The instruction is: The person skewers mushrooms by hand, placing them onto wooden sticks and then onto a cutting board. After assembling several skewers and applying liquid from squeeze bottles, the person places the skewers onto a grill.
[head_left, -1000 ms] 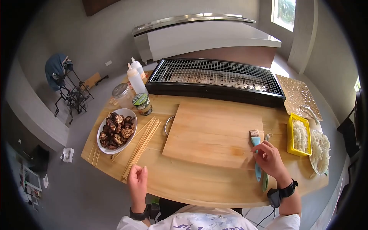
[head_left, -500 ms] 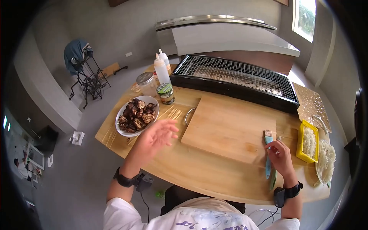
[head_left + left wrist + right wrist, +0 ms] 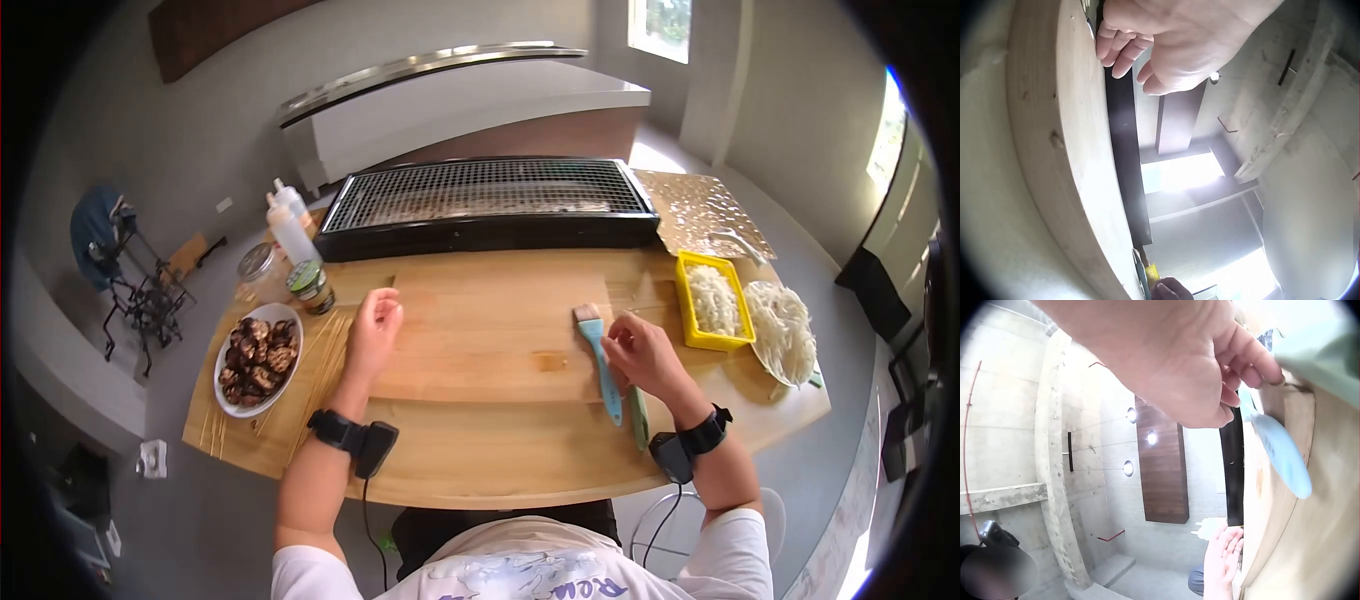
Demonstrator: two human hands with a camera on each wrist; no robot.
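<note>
My left hand is held at the left edge of a wooden cutting board. In the left wrist view its fingers are loosely bent, with nothing in them. On the other side, my right hand hovers at the board's right end, fingers relaxed and empty. Just left of it lies a basting brush with a light blue handle, its bristles toward the grill. A green-handled tool lies beside the brush, its far end hidden under my right hand.
A grill spans the table's back. Left stand a plate of mushrooms, bamboo skewers, a jar, a green-lidded jar and squeeze bottles. Right are a yellow basket and a plate, both with white strands.
My left hand has risen from the skewers near the table's front edge and moved over to the board's left edge. The right hand stays by the brush. The head view has shifted.
</note>
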